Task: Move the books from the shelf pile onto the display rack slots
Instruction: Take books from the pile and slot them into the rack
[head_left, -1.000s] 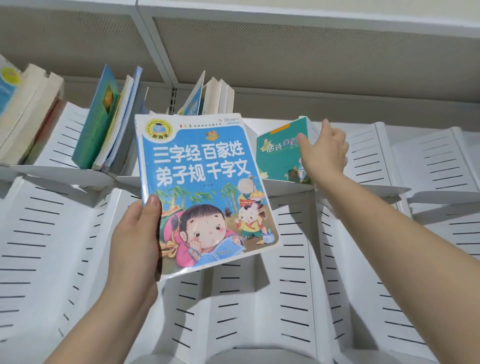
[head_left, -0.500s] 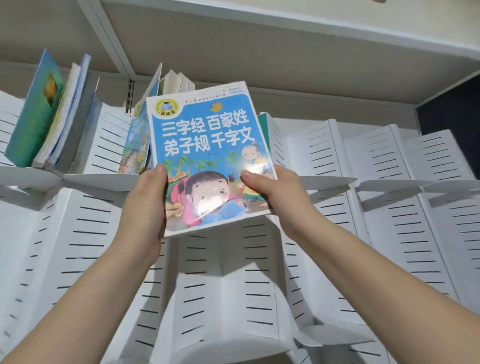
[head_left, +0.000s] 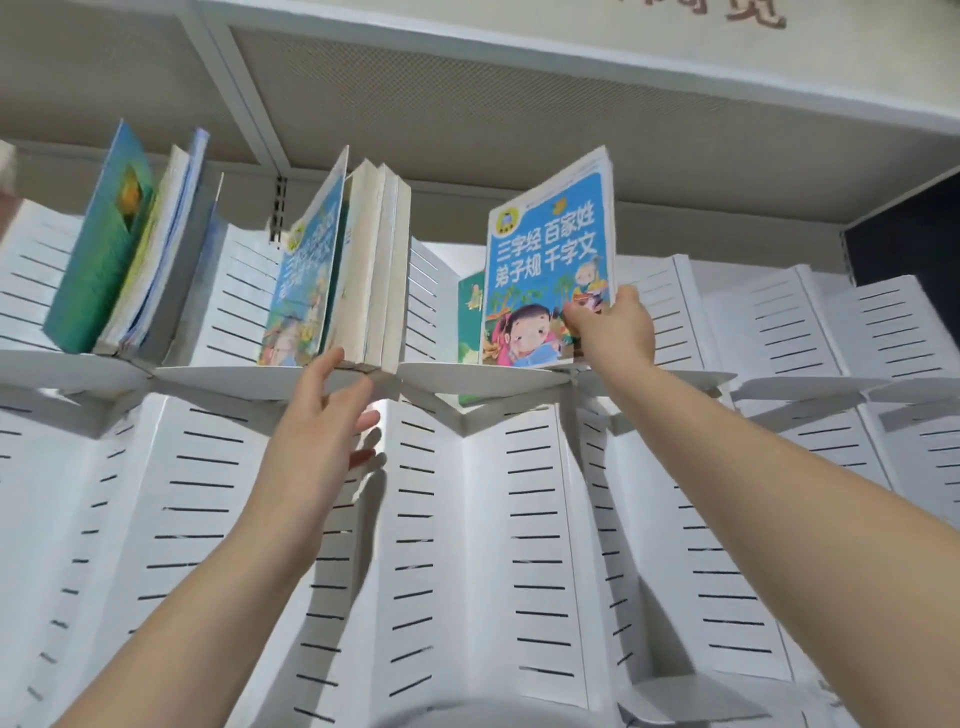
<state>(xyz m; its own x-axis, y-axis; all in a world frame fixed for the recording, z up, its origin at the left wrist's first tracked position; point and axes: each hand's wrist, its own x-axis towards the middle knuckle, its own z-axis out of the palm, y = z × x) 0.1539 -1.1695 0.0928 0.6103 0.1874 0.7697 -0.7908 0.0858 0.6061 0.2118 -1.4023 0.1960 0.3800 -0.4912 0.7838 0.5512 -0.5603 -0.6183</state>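
Observation:
A blue children's book with a cartoon child on its cover stands upright in a slot of the white display rack. My right hand grips its lower right edge, thumb on the cover. Behind it, a green book leans in the same slot. My left hand is empty with fingers spread, just below the ledge under a group of several books in the slot to the left.
More books lean in the far-left slot. White slotted rack panels fill the lower view. Slots to the right hold nothing. A perforated shelf underside hangs overhead.
The blue book moved up and right from between both hands into the rack slot. My left hand let go of it and dropped below the ledge; my right hand still holds it.

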